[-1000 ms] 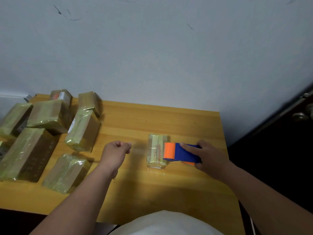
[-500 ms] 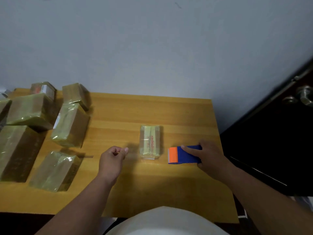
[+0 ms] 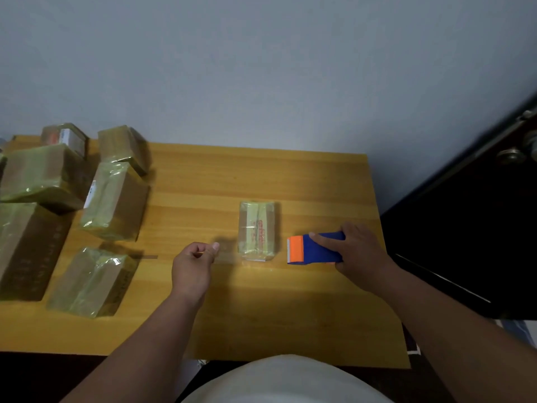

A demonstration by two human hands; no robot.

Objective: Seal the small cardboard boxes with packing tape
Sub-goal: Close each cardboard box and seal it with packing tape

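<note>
Left stack of taped boxes [image 3: 37, 175] is cut off at the frame edge; the print on them is too blurred to read. One small box [image 3: 257, 230], glossy with clear tape and bearing unreadable red lettering, lies flat mid-table [image 3: 261, 175] between the hands. Right hand [image 3: 359, 251] grips a blue tape dispenser [image 3: 315, 248] just right of the box, its orange serrated end facing the box. Left hand [image 3: 193, 267] is curled, thumb against forefinger; cannot tell whether it pinches a clear tape strip. Wood-grain tabletop, dark door [image 3: 479, 228] at right.
</note>
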